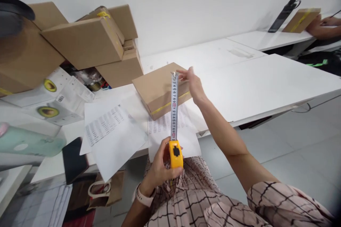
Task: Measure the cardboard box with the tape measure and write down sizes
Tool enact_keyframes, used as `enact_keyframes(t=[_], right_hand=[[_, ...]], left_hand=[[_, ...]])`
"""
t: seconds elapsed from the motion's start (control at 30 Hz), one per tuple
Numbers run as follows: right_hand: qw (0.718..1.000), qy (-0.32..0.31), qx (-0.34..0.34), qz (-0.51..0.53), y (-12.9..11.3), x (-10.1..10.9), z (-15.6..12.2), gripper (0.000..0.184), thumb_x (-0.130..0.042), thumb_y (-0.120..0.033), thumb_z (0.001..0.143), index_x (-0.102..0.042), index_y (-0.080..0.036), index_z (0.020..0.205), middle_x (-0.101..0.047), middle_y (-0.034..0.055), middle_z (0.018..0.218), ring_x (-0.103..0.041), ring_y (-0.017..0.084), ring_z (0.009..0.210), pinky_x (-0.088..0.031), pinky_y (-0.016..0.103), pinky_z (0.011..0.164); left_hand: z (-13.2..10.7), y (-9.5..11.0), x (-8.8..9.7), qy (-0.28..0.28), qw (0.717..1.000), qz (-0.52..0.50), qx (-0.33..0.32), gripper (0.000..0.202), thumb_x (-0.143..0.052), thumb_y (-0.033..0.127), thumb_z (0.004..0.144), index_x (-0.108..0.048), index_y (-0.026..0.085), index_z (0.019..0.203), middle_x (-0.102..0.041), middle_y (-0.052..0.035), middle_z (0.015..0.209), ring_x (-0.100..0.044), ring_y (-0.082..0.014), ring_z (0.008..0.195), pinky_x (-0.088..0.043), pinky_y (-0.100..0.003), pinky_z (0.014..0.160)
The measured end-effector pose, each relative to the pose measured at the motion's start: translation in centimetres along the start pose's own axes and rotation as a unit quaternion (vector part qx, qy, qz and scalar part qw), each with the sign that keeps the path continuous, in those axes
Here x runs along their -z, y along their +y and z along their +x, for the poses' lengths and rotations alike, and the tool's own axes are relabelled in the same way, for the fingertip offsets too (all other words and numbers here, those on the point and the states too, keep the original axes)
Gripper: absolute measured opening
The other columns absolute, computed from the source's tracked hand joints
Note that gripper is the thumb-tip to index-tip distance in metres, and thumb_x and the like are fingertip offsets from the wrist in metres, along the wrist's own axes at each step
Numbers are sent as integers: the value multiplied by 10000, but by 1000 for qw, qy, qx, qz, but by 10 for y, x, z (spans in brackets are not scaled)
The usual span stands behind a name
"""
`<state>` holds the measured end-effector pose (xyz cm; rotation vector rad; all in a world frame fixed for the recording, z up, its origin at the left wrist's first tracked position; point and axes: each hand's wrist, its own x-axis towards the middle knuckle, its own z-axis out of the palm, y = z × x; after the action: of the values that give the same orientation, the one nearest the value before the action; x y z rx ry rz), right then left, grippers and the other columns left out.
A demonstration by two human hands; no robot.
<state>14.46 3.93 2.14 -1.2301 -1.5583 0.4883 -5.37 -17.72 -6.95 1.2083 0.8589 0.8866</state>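
My left hand (162, 168) is closed round a yellow tape measure (176, 154) with a black mark on its case. Its blade (174, 110) is pulled out, pointing away from me over a closed cardboard box (162, 87) with yellow tape along its side. By the blade's metal end is my right hand (194, 84), fingers stretched towards it and thumb raised; whether the fingertips touch the hook is hard to see. Under the box's near edge lies a printed sheet (190, 143), partly hidden by the blade and tape case.
Stacked cardboard boxes (85, 42), avocado-print cartons (64, 104), more papers (117, 149), a dark tablet-like object (74, 159) and a green bottle (32, 142) are left. On the white table (239, 81), far right, stand a black bottle (282, 16) and small box (301, 21), beside another person's arm (322, 28).
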Motion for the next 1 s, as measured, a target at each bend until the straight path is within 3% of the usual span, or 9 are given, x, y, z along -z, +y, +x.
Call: enact_keyframes(t=[0.07,0.17,0.37,0.53,0.63,0.73,0.87,0.93,1.0], right_hand=[[994,-32,-10,101,-13,19,-12,761,-171,-726,988,-721,-234,1174,-675,61,845,-602,184,787,-441,346,731],[990,-37,-17,138,-22,39,-43,533,-494,-700,930,-752,-240,855,-541,3,632,-481,142,598,-385,309,585],[986,94,-91,106,-7,36,-114,436,-558,-531,948,-634,-251,623,-445,-26,528,-384,131,486,-316,309,490],[998,-42,-18,38,-8,23,-161,279,-493,-442,967,-721,-304,886,-681,40,740,-617,213,649,-503,393,607],[999,22,12,-36,12,31,-153,274,-471,-419,978,-685,-313,1114,-721,93,1007,-657,265,926,-540,454,790],[977,122,-31,-175,55,45,-128,277,-466,-409,988,-670,-283,1127,-691,124,1099,-600,291,1044,-511,469,872],[950,59,-88,-295,114,52,-110,360,-535,-447,932,-647,-230,1198,-646,167,1200,-531,345,1105,-457,520,927],[941,25,-94,-324,128,49,-110,376,-541,-436,922,-646,-214,1207,-638,176,1210,-517,356,1095,-441,527,921],[940,23,-91,-329,134,47,-112,361,-508,-401,939,-650,-205,1207,-639,174,1198,-517,349,1070,-440,512,911]], left_hand=[[-11,-2,-2,-22,998,43,49,848,-842,285,685,-413,294,1417,-631,-91,1229,-660,-275,1020,-548,-386,850],[-22,-4,-7,-43,985,130,105,914,-851,289,629,-415,259,1432,-637,-94,1228,-637,-303,1061,-528,-435,923],[-16,5,-14,-57,968,218,107,950,-829,280,637,-363,281,1464,-678,-74,1200,-654,-314,1066,-524,-474,955],[-9,7,-19,21,958,286,18,889,-822,284,699,-351,312,1453,-637,-109,1316,-669,-331,1114,-554,-499,953],[-9,16,-9,83,936,336,-66,895,-810,292,748,-330,345,1502,-606,-117,1385,-642,-354,1201,-577,-509,950],[-1,43,12,148,877,426,-163,902,-797,285,781,-317,333,1542,-586,-108,1416,-624,-343,1235,-596,-484,946],[40,100,43,270,729,546,-311,1002,-840,271,754,-271,355,1575,-526,-85,1468,-635,-343,1207,-606,-511,936],[72,127,55,277,702,579,-309,982,-805,283,810,-216,383,1589,-472,-65,1525,-593,-330,1275,-581,-511,999],[107,147,64,226,682,619,-319,901,-762,291,857,-227,343,1580,-474,-67,1530,-525,-325,1354,-504,-531,1096]])
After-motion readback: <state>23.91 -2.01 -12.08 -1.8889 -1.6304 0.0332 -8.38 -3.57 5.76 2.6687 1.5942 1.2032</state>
